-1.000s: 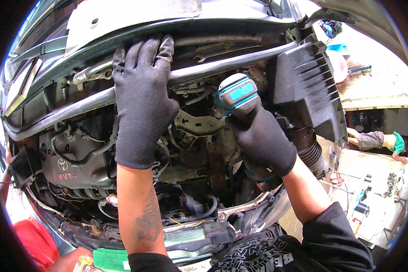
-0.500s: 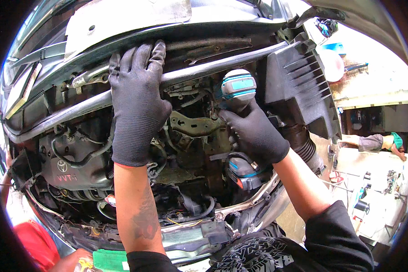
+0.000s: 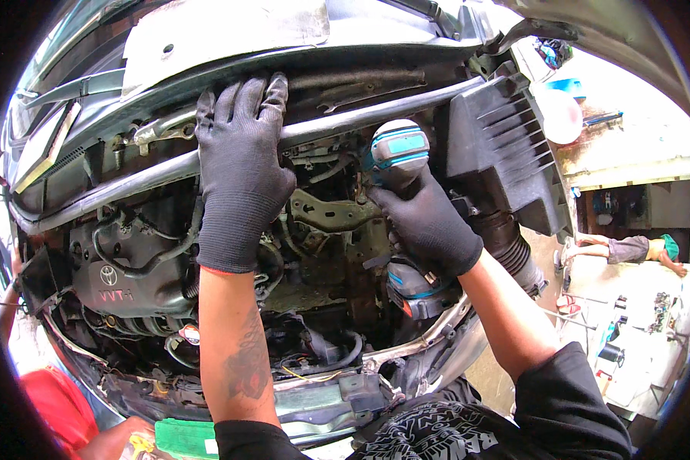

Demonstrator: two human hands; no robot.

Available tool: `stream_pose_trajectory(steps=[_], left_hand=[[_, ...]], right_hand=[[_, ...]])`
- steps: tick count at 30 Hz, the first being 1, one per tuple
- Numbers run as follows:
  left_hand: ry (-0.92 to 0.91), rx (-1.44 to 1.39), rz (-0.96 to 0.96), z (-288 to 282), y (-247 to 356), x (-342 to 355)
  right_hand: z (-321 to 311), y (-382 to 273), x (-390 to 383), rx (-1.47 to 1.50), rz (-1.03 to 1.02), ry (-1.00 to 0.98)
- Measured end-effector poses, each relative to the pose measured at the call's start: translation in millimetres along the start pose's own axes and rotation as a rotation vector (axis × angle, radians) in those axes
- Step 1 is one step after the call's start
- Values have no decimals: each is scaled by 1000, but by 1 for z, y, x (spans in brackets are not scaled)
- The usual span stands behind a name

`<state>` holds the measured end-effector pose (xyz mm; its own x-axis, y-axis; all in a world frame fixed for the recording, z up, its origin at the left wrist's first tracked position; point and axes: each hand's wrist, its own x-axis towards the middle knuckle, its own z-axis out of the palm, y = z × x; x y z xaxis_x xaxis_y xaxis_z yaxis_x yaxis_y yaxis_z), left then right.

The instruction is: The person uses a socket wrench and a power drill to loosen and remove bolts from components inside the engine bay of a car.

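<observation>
Both of my hands wear black knit gloves above a car's engine bay. My left hand (image 3: pixel 245 172) lies over a grey tubular bar (image 3: pixel 368 116), its fingers stretched toward the dark panel below the windscreen. In my right hand (image 3: pixel 437 226) is a teal and black cordless power driver (image 3: pixel 400 153), gripped by the handle. Its rear housing faces up, and the battery end (image 3: pixel 418 290) shows below my wrist. The driver's tip is hidden beneath it. Between my hands, lower down, sits a dull metal bracket (image 3: pixel 333 215) with holes.
A black ribbed plastic housing (image 3: pixel 502 142) and a corrugated hose (image 3: pixel 506 244) lie right of the driver. The black engine cover (image 3: pixel 130 268) is at left. Part of another person in red (image 3: pixel 57 406) shows at lower left; someone else (image 3: pixel 636 250) is far right.
The view has shifted slightly, so most of the engine bay sits a little further right. My right hand and the driver have moved slightly left against it. Both hands keep their hold and pose.
</observation>
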<state>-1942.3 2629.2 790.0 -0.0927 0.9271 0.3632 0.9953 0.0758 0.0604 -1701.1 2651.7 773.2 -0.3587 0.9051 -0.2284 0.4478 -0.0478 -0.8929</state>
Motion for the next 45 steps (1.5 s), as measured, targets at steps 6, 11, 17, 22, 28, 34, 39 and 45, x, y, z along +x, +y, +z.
stream_pose_trajectory(steps=[6,11,17,22,28,34,39,45], left_hand=[[-21,-6,-6,-3,2,1],[-30,-4,-9,-4,2,1],[-23,10,-7,-3,2,1],[-26,2,-12,-2,2,0],[-41,19,-19,-2,3,1],[-43,11,-15,-1,2,0],[-35,1,-7,0,-1,0],[8,-22,15,3,-2,-1]], right_hand=[[-4,-3,-1,-13,11,-16],[-7,-6,-2,-46,-10,-24],[-4,-3,0,-30,-3,-19],[-5,-5,-2,-25,-10,-34],[-4,-5,-1,-42,-8,-41],[-10,-1,-2,6,-50,-94],[-4,-3,-9,5,11,-45],[7,-3,-6,29,-38,-34]])
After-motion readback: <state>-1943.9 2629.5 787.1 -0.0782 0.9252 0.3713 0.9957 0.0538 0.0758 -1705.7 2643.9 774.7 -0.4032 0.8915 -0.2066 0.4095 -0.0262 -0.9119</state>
